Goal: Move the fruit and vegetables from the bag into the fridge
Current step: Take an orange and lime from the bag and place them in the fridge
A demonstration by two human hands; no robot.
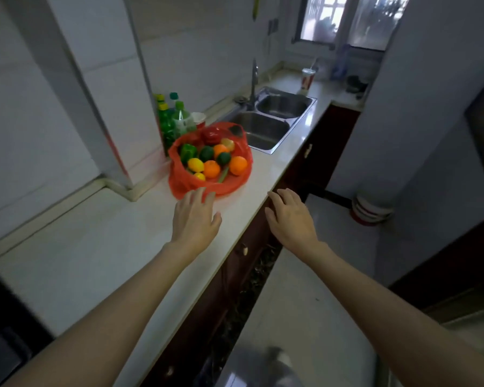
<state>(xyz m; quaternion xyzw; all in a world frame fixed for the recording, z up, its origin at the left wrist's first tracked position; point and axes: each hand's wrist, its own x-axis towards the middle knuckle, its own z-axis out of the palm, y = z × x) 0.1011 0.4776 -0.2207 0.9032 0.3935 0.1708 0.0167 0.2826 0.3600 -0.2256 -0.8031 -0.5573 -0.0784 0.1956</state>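
A red plastic bag (pixel 235 181) lies open on the white counter (pixel 95 247). Inside it are several fruit and vegetables: oranges (pixel 238 165), a lemon (pixel 195 164), a green pepper (pixel 187 152), a red pepper (pixel 211 136) and dark green round fruit (pixel 206 153). My left hand (pixel 194 216) is stretched out with relaxed fingers, its fingertips at the bag's near edge. My right hand (pixel 289 216) hovers open over the counter's front edge, to the right of the bag, holding nothing. The fridge is not in view.
Green bottles (pixel 169 121) and a paper cup (pixel 198 118) stand behind the bag by a tiled pillar (pixel 109 107). A double steel sink (pixel 266 121) with a tap lies beyond. A drinks cup (pixel 307 79) stands farther back. Stacked bowls (pixel 370 210) sit on the floor at right.
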